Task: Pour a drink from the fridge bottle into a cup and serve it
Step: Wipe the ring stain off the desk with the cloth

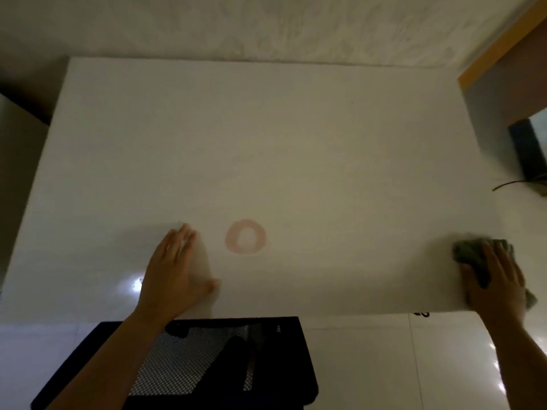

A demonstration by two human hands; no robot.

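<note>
A white table (266, 137) fills the view. No bottle or cup is in sight. A faint reddish ring stain (245, 237) marks the tabletop near the front. My left hand (177, 273) lies flat, palm down, on the table just left of the stain, holding nothing. My right hand (497, 279) presses on a crumpled grey-green cloth (476, 255) at the table's front right corner, with its fingers over the cloth.
A black mesh-backed chair (225, 359) stands below the table's front edge, between my arms. Glossy white floor tiles (384, 365) show beneath. A dark object with a thin cable (529, 155) is at the right edge, and a wall runs behind the table.
</note>
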